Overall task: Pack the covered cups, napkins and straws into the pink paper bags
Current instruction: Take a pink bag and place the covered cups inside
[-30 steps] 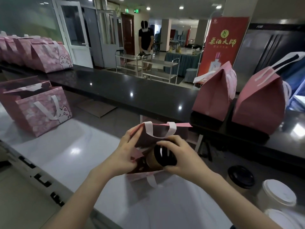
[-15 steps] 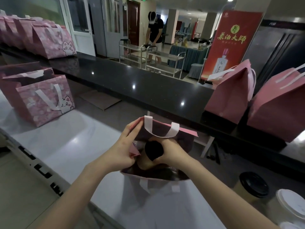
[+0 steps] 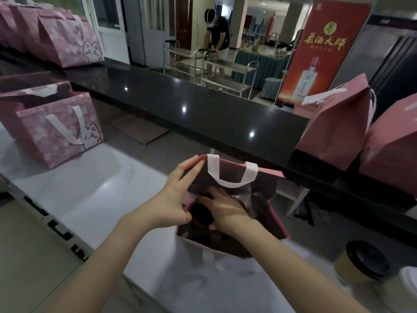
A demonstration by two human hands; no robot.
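Cup (image 3: 201, 215), gripped by the right hand (image 3: 228, 211), should sink upright to the floor of the pink bag (image 3: 277, 222); left hand (image 3: 176, 199) pinches its wall open.

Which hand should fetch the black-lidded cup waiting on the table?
Probably the right hand, after releasing its cup: the waiting cup stands on its side; the left hand holds the pink bag open.

The scene is dim, with small ceiling-light reflections dotting the black counter (image 3: 203, 114) and a soft glare patch on the white counter (image 3: 108, 188) in front of it. Nearer than that, the open pink bag (image 3: 232, 177) is shadowy inside, its close wall blurred; wide-angle bending curves the black counter's ends.
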